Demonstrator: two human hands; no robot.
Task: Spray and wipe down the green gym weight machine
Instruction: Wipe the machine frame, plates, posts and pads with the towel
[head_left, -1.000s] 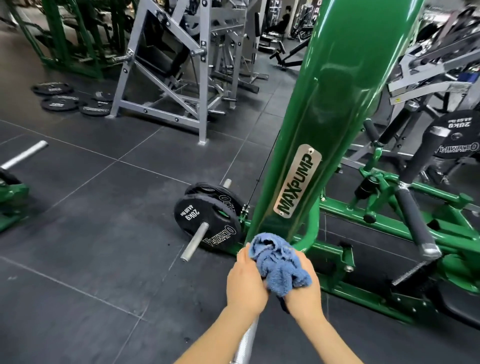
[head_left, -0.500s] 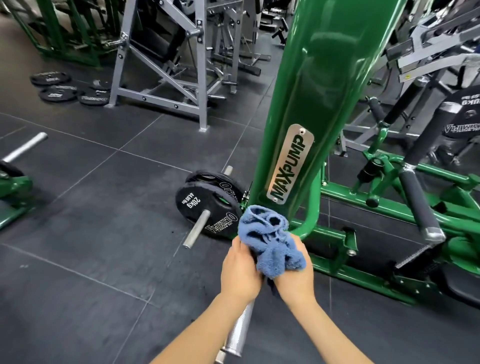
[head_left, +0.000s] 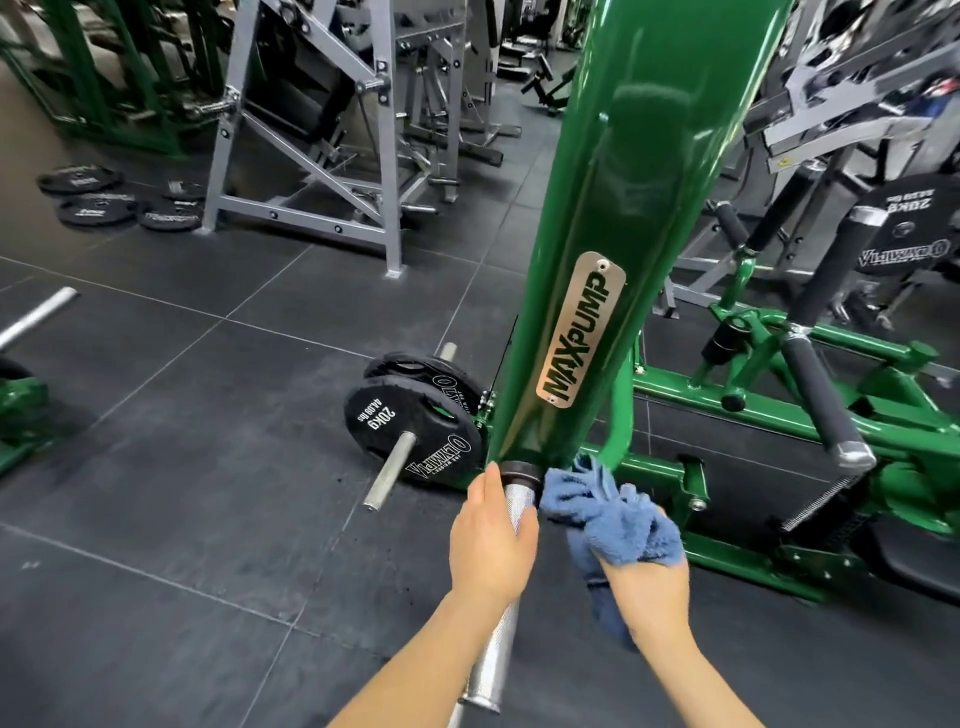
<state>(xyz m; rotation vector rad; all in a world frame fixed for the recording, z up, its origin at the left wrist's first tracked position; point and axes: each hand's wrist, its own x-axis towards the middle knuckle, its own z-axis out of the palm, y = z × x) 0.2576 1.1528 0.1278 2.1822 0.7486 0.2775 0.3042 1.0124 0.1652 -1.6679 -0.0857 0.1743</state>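
The green weight machine's wide lever arm (head_left: 639, 218) rises up the middle of the view and carries a silver MAXPUMP plate (head_left: 581, 328). A knurled silver handle (head_left: 501, 623) sticks out of its lower end toward me. My left hand (head_left: 491, 540) grips that handle just below the black collar. My right hand (head_left: 647, 571) holds a crumpled blue cloth (head_left: 605, 512) and presses it against the arm's bottom edge, to the right of the handle. No spray bottle is in view.
Two black 20 kg plates (head_left: 415, 423) sit on a peg at the machine's left. The green base frame (head_left: 727, 415) and black padded grips (head_left: 821, 395) spread to the right. A grey rack (head_left: 322, 171) and loose plates (head_left: 98, 200) lie behind on the dark rubber floor.
Both hands held the bunched cloth together at the arm's base. Now my left hand has moved onto the silver handle, and my right hand alone holds the cloth, shifted right.
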